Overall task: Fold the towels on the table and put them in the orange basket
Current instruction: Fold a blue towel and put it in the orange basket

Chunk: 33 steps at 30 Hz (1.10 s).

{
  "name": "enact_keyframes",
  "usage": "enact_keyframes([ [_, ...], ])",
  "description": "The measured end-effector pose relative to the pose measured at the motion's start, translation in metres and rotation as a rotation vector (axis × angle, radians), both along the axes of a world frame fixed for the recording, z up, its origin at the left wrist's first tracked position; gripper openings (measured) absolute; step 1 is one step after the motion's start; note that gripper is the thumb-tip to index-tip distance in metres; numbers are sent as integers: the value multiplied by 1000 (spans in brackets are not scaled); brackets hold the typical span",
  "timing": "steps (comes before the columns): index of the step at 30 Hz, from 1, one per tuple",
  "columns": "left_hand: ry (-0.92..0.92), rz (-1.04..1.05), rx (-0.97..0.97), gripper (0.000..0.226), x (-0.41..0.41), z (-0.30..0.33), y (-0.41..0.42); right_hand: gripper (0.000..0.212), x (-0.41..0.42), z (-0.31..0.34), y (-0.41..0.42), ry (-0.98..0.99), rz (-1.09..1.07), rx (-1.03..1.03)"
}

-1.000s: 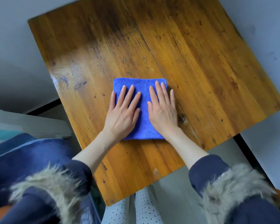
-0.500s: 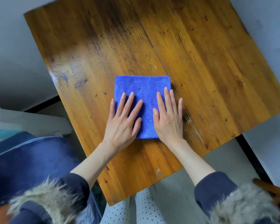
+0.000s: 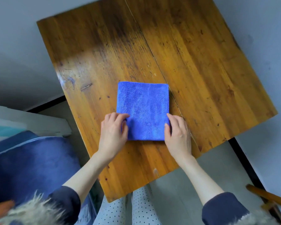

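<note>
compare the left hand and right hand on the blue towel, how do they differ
The left hand grips the blue towel at its left edge, fingers curled over onto the cloth. The right hand grips the right edge, thumb on the cloth and fingers down along the side. The left hand covers the near left corner; the right hand sits just beside the near right corner. Both hold the near end of the towel on the wooden table.

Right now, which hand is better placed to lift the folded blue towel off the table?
Neither clearly: the left hand and the right hand both pinch the blue towel at its near corners on the table. Probably both together.
</note>
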<state>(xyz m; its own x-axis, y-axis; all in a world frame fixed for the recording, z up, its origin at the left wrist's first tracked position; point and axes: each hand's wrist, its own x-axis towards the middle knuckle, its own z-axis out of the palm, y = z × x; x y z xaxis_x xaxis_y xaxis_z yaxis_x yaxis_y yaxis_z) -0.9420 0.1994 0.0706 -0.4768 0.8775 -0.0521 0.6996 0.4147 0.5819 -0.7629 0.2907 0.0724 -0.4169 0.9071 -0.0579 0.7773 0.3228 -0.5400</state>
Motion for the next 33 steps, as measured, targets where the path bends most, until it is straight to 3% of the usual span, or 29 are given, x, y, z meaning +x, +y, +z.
enact_keyframes([
  [3,-303,291,-40,33,-10,1,23,38,-10,2,23,44,-243,-351],
  [6,-449,435,-177,37,-18,0,40,29,-25,6,43,65,-395,-614],
  [7,-462,441,-224,38,-20,-1,43,20,-28,5,47,64,-409,-640],
  [10,-515,447,-317,42,-24,-2,46,29,-36,5,50,84,-429,-696],
  [16,-969,578,-250,30,-24,9,29,16,-29,4,50,156,-418,-981],
  [19,-1161,600,-283,26,-20,15,8,11,-21,7,46,185,-344,-979],
  [25,-1160,573,-230,19,-3,32,-40,35,-8,31,27,156,-124,-1043],
  [33,-1054,657,-64,22,3,86,-131,41,-27,84,-18,213,125,-1165],
])
